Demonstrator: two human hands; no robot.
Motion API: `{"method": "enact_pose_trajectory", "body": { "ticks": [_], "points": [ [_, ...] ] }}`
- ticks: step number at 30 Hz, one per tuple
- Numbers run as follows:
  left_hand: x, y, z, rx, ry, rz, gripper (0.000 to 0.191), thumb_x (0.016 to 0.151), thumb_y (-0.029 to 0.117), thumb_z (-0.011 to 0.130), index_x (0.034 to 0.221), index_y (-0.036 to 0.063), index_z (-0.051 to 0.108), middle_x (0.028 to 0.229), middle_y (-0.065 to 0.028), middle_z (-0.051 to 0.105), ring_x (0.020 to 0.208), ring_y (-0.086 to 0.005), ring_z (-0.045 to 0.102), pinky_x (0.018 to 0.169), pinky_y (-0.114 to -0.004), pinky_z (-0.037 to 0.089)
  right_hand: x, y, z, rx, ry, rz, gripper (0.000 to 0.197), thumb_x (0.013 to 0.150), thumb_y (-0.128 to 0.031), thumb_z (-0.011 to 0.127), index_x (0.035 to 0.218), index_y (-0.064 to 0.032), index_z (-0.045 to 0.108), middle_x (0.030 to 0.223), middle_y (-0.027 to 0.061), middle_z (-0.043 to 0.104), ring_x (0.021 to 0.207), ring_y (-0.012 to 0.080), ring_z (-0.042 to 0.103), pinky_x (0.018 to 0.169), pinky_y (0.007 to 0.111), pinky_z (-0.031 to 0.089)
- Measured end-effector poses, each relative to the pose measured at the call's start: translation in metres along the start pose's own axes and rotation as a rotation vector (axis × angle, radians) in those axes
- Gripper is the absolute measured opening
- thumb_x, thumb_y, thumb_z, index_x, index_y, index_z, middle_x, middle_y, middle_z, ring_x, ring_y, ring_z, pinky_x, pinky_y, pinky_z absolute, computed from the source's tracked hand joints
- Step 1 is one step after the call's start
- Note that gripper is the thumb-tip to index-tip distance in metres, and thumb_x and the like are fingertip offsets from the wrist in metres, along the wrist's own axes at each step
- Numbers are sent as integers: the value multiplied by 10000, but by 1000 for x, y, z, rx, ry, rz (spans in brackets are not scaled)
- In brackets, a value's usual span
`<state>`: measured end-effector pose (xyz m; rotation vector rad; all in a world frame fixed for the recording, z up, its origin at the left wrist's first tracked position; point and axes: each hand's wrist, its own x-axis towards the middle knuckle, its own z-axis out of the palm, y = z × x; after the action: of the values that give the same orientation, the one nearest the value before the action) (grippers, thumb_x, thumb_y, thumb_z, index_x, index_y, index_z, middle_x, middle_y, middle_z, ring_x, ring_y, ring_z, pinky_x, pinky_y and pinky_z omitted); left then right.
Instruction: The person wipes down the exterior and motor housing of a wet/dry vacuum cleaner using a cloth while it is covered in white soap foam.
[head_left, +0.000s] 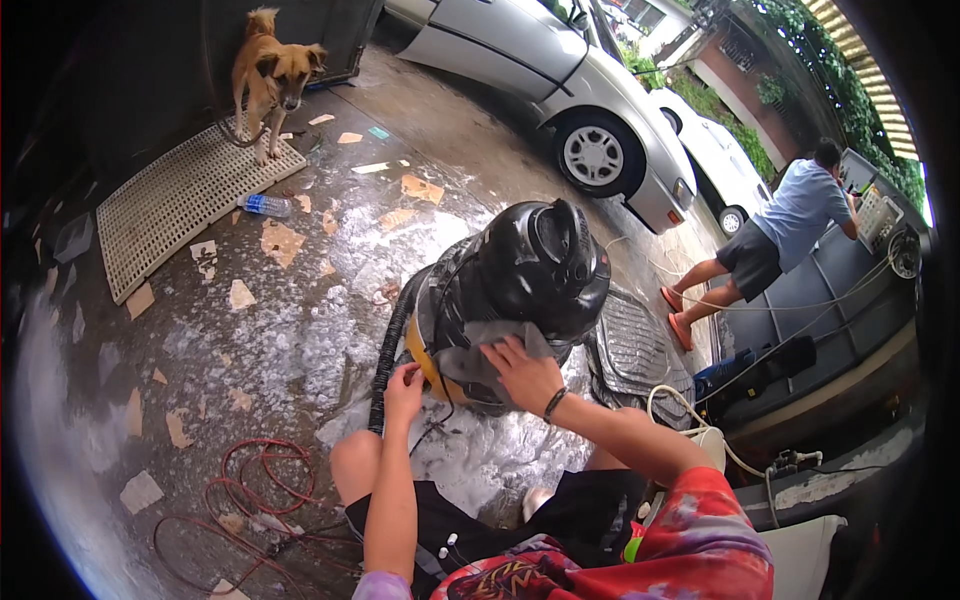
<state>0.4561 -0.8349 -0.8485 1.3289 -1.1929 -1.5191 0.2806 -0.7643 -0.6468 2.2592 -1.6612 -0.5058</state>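
A black canister vacuum cleaner (517, 277) with a domed top and a yellow band stands on the wet floor between my knees. My right hand (525, 375) lies flat, fingers spread, on a grey cloth (472, 356) pressed against the machine's side. Beside the yellow band, my left hand (405, 386) has its thumb and fingertips close together near a thin black cord (446, 382); whether it pinches the cord cannot be told. A black ribbed hose (390, 345) curves down the machine's left side.
Suds and torn cardboard pieces (282, 241) cover the floor. A brown dog (277, 82) stands on a plastic grate (180, 202) near a bottle (268, 205). Red cable (262, 487) coils at lower left. Rubber car mats (637, 345) lie to the right; beyond are a silver car (510, 52) and another person (787, 217).
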Motion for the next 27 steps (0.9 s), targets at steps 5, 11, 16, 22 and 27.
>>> {"method": "enact_pose_trajectory", "body": {
  "ticks": [5, 11, 16, 22, 27],
  "points": [
    [8, -8, 2, -110, -121, -10, 259, 950, 173, 579, 1151, 14, 618, 939, -103, 692, 737, -127, 628, 665, -256, 513, 69, -11, -18, -110, 304, 22, 644, 804, -223, 627, 1410, -87, 454, 1482, 161, 369, 1270, 416, 448, 1079, 420, 367],
    [14, -16, -8, 143, -137, -91, 262, 950, 158, 587, 1167, 13, 609, 912, -99, 686, 749, -128, 628, 663, -258, 520, 60, -13, -3, 190, 350, 189, 540, 831, -122, 522, 1370, -106, 503, 1525, 116, 320, 1329, 304, 396, 1066, 372, 381],
    [18, -27, -24, -71, -80, -90, 241, 966, 138, 567, 1163, 8, 614, 961, -104, 671, 805, -136, 633, 682, -252, 523, -60, 82, 65, 91, 306, -105, 518, 745, -162, 595, 1263, -166, 600, 1403, 9, 455, 1308, 319, 391, 1082, 425, 371],
    [17, -28, -23, 26, -136, -94, 261, 968, 170, 568, 1175, 19, 614, 971, -97, 672, 830, -135, 635, 695, -268, 515, -109, 124, 132, 252, 487, 40, 328, 657, -224, 649, 974, -143, 678, 1358, 168, 464, 1323, 442, 368, 1059, 581, 378],
    [13, 24, 4, -243, 68, -171, 272, 987, 264, 542, 1199, 102, 597, 1027, -36, 678, 830, -97, 620, 639, -225, 427, -78, 6, 172, 1222, 724, 720, 594, 843, -129, 594, 1392, 17, 424, 1442, 254, 403, 1348, 402, 373, 1113, 410, 300]
  ]
}}
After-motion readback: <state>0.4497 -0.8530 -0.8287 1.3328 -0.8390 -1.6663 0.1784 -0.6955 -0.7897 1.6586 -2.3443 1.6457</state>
